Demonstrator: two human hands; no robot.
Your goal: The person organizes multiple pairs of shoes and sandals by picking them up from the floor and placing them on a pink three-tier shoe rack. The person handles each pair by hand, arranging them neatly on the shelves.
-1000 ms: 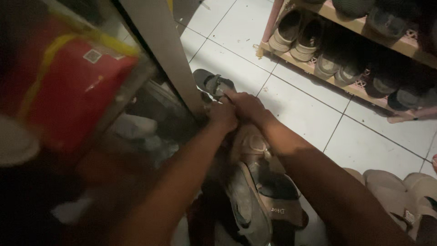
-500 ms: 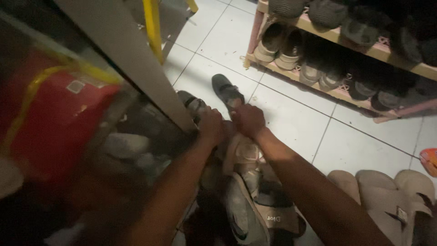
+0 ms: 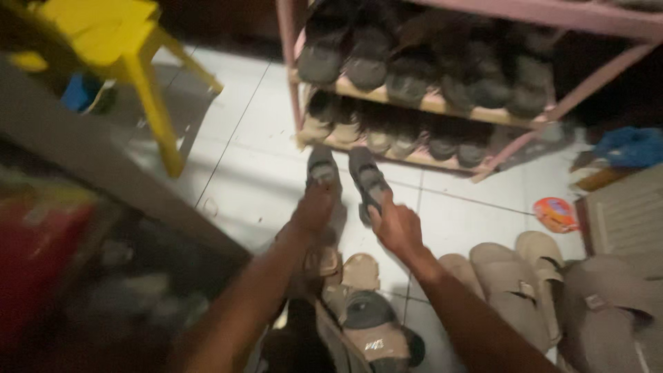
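Two dark grey sandals lie side by side on the white tiled floor in front of a shoe rack. My left hand (image 3: 314, 207) rests on the heel of the left sandal (image 3: 322, 166). My right hand (image 3: 396, 224) grips the heel end of the right sandal (image 3: 366, 178). Both arms reach forward over a heap of beige and dark sandals (image 3: 359, 311) close to me.
A pink shoe rack (image 3: 428, 103) full of shoes stands ahead. A yellow stool (image 3: 131, 48) is at upper left, a grey slanted panel (image 3: 90, 173) at left. Beige sandals (image 3: 518, 276) lie at right, with an orange round thing (image 3: 554, 214) and blue cloth (image 3: 628, 146).
Both hands moved forward from the pile with the two grey sandals, now set side by side nearer the rack. The view tilted up, showing the yellow stool and more of the rack.
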